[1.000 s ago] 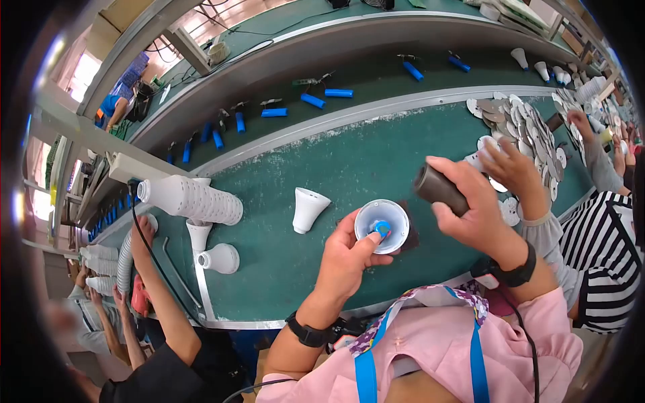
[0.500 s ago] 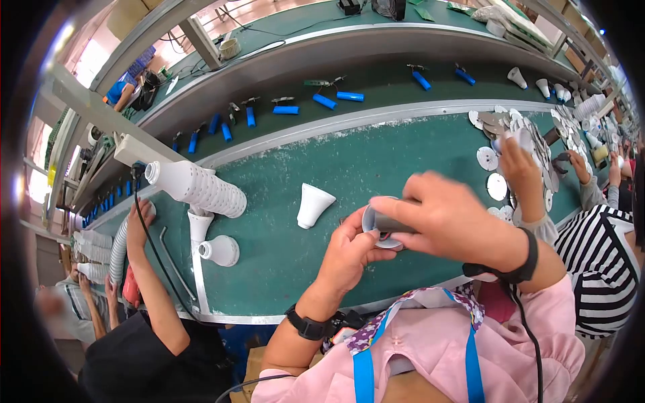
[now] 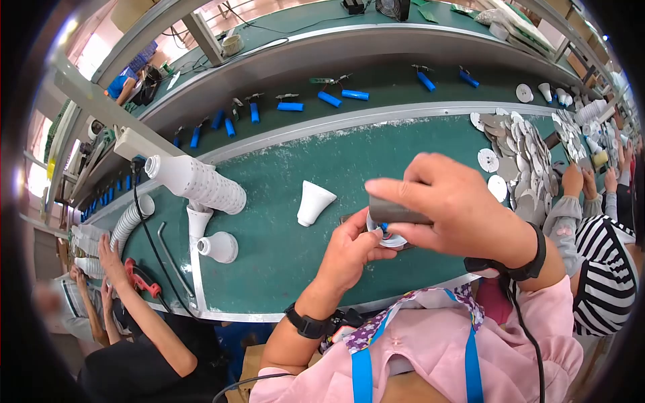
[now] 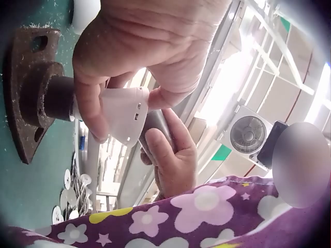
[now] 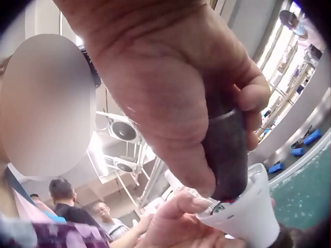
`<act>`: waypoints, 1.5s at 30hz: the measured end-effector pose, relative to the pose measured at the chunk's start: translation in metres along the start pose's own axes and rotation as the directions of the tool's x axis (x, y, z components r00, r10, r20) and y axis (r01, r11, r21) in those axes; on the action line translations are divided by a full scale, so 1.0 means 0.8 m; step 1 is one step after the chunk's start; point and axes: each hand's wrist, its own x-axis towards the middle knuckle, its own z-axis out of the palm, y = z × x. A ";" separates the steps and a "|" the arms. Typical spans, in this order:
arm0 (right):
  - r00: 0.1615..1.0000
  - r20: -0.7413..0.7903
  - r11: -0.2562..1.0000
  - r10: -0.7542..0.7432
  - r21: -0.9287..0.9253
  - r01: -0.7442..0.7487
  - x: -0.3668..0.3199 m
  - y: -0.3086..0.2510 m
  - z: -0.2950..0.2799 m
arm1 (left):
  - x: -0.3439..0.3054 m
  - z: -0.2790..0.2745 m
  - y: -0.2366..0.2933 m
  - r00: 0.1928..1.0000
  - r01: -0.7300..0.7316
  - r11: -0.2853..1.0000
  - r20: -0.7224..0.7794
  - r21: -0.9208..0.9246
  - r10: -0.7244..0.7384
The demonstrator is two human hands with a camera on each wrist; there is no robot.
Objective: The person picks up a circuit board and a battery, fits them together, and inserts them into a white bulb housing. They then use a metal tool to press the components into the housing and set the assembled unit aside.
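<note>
While the left hand [image 3: 353,250] holds one white conical cup [image 4: 123,114], fingers and thumb about its wall, the right hand [image 3: 457,205] grips one dark grey cylinder [image 5: 227,157], its end at the cup's wide mouth; whether it presses on the contents cannot be told. Within the cup, between both hands: a blue part [image 3: 385,232], mostly hidden. Beside the left hand, at the cup's narrow end: one brown flanged fixture [image 4: 31,98] on the green surface [image 3: 269,168]. Beyond the left hand, slightly left: one loose white cone [image 3: 314,203], lying. Well left of it: one stack of nested white cones [image 3: 201,185]. Right of the right hand: round discs [image 3: 517,158], heaped. Beyond both hands: blue cylinders [image 3: 290,107], in a row.
</note>
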 end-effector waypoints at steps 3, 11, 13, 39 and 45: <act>0.990 -0.138 0.999 0.029 0.024 -0.025 0.003 -0.004 -0.004 | -0.002 0.001 -0.001 0.999 -0.035 0.999 -0.032 0.002 0.035; 0.989 0.111 0.993 0.102 -0.070 -0.094 -0.007 -0.002 0.025 | -0.002 -0.001 -0.002 1.000 -0.001 1.000 -0.020 -0.006 0.001; 0.985 0.155 0.993 0.070 -0.109 -0.053 -0.003 0.004 0.016 | 0.002 -0.002 0.002 1.000 -0.002 1.000 0.007 0.000 0.002; 0.922 -0.334 0.915 0.196 0.399 -0.049 -0.024 0.031 0.085 | -0.029 -0.025 -0.010 0.928 -0.071 0.962 -0.337 0.263 0.161; 0.726 0.123 0.110 0.677 0.958 -0.265 -0.049 0.073 0.083 | -0.038 -0.039 -0.011 0.912 -0.051 0.986 -0.395 0.160 0.111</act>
